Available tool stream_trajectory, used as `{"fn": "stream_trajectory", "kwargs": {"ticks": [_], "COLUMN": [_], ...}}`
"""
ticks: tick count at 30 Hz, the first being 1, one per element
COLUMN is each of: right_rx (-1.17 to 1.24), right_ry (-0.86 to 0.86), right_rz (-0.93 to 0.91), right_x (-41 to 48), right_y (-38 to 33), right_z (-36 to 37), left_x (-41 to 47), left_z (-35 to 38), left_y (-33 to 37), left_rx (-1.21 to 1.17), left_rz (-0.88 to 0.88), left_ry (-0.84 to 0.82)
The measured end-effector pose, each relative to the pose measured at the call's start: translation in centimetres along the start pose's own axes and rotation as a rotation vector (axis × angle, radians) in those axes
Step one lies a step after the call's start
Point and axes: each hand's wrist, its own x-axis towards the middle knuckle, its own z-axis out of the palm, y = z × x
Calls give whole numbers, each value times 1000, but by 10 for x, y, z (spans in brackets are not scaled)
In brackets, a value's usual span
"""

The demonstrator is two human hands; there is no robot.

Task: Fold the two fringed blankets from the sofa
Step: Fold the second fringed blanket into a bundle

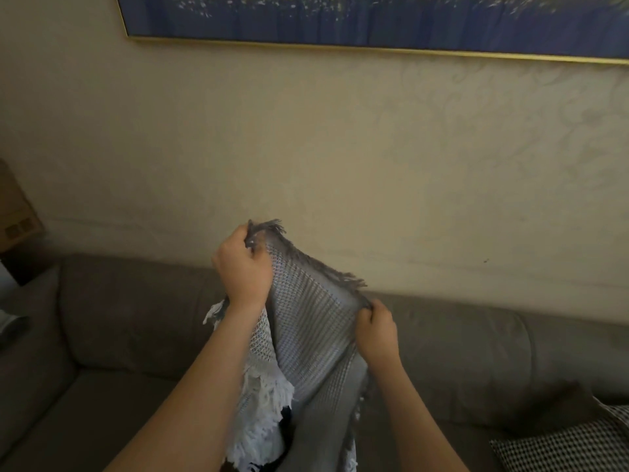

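Left grip: left hand (pixel 241 270) fisted tight on the top corner of the grey fringed blanket (pixel 306 318); dark fringe sticks out above the knuckles.
Right grip: right hand (pixel 376 330) curled tight on the same fringed edge, lower and to the right.
Blanket: held up in the air in front of the sofa (pixel 136 318). The edge is taut and slopes down left to right between the hands; the rest hangs between the forearms.
White fringe (pixel 265 403): bunch hanging under the left forearm. Can't tell if it's the same blanket or the second one.
Cushion (pixel 571 441): black-and-white checked, on the sofa, near right.
Wall (pixel 340 148): beige, behind the sofa.
Painting (pixel 374 18): blue, gold frame, top of wall.
Cardboard box (pixel 17 212): far left edge.
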Motion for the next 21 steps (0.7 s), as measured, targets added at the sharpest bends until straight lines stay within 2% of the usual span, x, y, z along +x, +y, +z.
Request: {"fn": "stream_trajectory", "kwargs": {"ticks": [3, 8, 12, 15, 18, 20, 21], "right_rx": [30, -10, -23, 8, -73, -144, -153], "right_ry": [170, 94, 151, 227, 249, 224, 220], "right_rz": [-89, -352, -435, -390, -391, -407, -420], "right_x": [9, 25, 31, 34, 41, 40, 39], "right_y": [-25, -55, -59, -56, -45, -41, -40], "right_z": [-16, -31, -34, -36, -37, -36, -36], "left_x": [-1, 1, -6, -6, -9, -13, -15], "left_z": [0, 8, -2, -12, -13, -8, -4], "left_y": [-3, -1, 2, -3, -9, -14, -20], "left_rx": [-128, -102, -201, -118, 28, 201, 265], "left_rz": [-56, -127, -220, -256, -187, -69, -5], "left_ry": [-54, -230, -493, -706, -948, -1014, -996]}}
